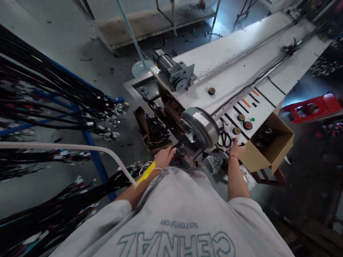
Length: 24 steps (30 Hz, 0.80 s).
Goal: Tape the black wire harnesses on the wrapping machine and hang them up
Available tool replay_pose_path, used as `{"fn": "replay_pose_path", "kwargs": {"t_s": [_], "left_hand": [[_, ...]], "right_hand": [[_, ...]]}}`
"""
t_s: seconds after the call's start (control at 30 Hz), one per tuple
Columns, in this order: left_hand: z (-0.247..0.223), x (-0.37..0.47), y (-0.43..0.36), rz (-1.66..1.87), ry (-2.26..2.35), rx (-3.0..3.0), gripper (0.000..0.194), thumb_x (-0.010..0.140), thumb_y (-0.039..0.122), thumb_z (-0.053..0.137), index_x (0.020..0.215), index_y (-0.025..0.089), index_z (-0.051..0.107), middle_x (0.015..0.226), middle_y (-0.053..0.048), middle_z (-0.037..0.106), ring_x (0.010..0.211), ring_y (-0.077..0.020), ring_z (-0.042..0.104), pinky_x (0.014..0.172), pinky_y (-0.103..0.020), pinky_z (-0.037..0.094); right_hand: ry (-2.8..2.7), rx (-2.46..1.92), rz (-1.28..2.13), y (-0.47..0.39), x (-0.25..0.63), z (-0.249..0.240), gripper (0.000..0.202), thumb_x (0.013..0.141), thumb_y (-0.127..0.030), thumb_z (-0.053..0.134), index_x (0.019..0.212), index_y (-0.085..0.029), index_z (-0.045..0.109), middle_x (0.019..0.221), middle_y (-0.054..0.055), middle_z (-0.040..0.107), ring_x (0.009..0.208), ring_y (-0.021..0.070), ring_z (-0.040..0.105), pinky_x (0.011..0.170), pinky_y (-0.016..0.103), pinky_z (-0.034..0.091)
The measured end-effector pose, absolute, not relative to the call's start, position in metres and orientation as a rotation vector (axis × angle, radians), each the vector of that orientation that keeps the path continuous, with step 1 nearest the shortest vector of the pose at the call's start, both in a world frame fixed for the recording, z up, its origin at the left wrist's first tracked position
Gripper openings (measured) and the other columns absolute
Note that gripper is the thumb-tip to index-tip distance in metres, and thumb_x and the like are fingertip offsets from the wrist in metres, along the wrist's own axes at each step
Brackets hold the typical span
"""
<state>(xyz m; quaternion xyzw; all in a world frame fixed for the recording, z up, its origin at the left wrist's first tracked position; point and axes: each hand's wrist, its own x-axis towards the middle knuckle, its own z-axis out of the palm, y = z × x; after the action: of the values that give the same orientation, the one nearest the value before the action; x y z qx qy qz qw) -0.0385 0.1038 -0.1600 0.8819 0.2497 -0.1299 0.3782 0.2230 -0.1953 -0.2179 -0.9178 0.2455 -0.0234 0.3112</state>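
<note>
My left hand [164,157] is closed by the near end of the long white table [227,78], with a thin dark piece at its fingertips. My right hand [237,149] is at the table's front edge, fingers bent together around something small and dark that I cannot make out. Between the hands stands a large grey reel [202,126] with a white label. Black-handled scissors [225,138] lie beside the reel. Tape rolls [236,131], a red button [248,125] and a green button [253,119] are just beyond my right hand.
A motor [167,66] is mounted at the table's far corner. An open cardboard box [268,146] is at the right. Bundles of black cables [53,82] hang on a blue rack [92,153] at the left. A red plastic stool [313,109] stands farther right.
</note>
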Motion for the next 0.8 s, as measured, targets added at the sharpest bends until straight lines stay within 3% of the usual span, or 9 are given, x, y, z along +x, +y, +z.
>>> {"fn": "replay_pose_path", "kwargs": {"t_s": [0.17, 0.33, 0.53, 0.8], "left_hand": [[-0.157, -0.026, 0.112, -0.364, 0.518, 2.03, 0.046, 0.096, 0.052, 0.027, 0.082, 0.02, 0.057, 0.07, -0.005, 0.065, 0.068, -0.0195, 0.063, 0.069, -0.028, 0.046], [-0.163, -0.038, 0.139, -0.773, 0.154, 1.782, 0.043, 0.073, 0.063, 0.059, 0.077, 0.021, 0.064, 0.079, -0.003, 0.072, 0.077, -0.021, 0.064, 0.071, -0.026, 0.047], [-0.177, -0.077, 0.125, -0.405, 0.503, 2.012, 0.043, 0.091, 0.057, 0.032, 0.083, 0.021, 0.054, 0.071, -0.002, 0.065, 0.066, -0.0178, 0.06, 0.066, -0.027, 0.044], [-0.168, -0.042, 0.094, -0.298, 0.529, 2.146, 0.039, 0.099, 0.044, 0.03, 0.08, 0.021, 0.054, 0.071, -0.004, 0.065, 0.068, -0.0184, 0.062, 0.067, -0.027, 0.043]], "right_hand": [[0.745, -2.449, -0.131, -0.188, 0.222, -0.212, 0.07, 0.085, -0.065, 0.055, 0.126, -0.009, 0.052, 0.127, 0.025, 0.059, 0.119, 0.0376, 0.056, 0.102, 0.048, 0.044], [0.734, -2.435, -0.141, -0.189, 0.222, -0.213, 0.07, 0.087, -0.067, 0.05, 0.127, -0.009, 0.051, 0.129, 0.025, 0.058, 0.122, 0.0366, 0.055, 0.102, 0.048, 0.044], [0.698, -2.467, -0.113, -0.19, 0.224, -0.215, 0.07, 0.086, -0.063, 0.054, 0.13, -0.009, 0.047, 0.131, 0.025, 0.057, 0.123, 0.0358, 0.054, 0.102, 0.046, 0.044], [0.716, -2.455, -0.12, -0.187, 0.221, -0.207, 0.07, 0.086, -0.061, 0.058, 0.129, -0.007, 0.05, 0.131, 0.025, 0.057, 0.122, 0.0385, 0.055, 0.103, 0.048, 0.044]]}}
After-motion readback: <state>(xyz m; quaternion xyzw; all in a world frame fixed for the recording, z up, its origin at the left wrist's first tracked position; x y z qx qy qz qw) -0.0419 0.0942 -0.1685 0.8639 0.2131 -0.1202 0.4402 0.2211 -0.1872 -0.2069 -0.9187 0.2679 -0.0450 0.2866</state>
